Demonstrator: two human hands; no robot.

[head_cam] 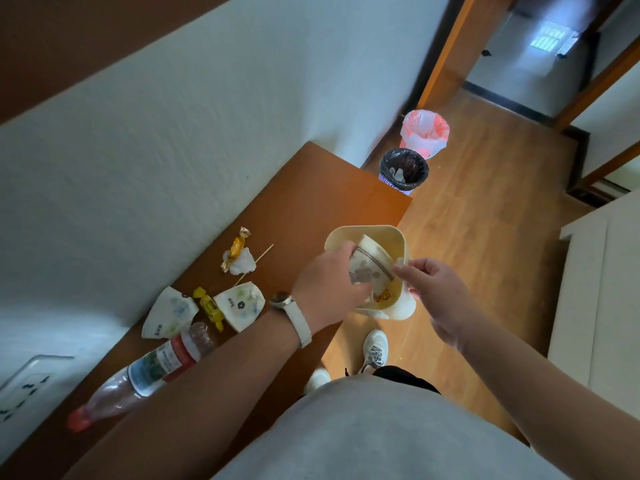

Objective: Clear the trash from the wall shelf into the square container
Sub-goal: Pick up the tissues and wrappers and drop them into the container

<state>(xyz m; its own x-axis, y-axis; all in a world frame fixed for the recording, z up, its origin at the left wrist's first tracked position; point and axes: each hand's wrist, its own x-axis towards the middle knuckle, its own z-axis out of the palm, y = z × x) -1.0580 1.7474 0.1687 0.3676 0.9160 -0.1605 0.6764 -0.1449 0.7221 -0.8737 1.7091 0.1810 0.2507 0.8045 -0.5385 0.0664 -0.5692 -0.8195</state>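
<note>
— On the shelf?
— Brown wall shelf (304,195) along a white wall. Lying there: clear plastic bottle (145,372) with red cap, two crushed paper cups (169,315) (240,304), yellow candy wrapper (209,308) between them, gold wrapper (236,247) touching a white tissue wad (244,265), thin wooden stick (258,259) just beside.
— And the container?
— Cream square container (398,244) held off the shelf edge, above wooden floor. Right hand (433,289) pinching its near rim, grip closed on it. Left hand (332,285), white watch on wrist, grip wrapped around a patterned paper cup (370,265) tilted inside the container. Small orange scrap at the bottom.
— Further off?
— Two lined bins on the floor, black (403,169) and pink-white (424,133).
</note>
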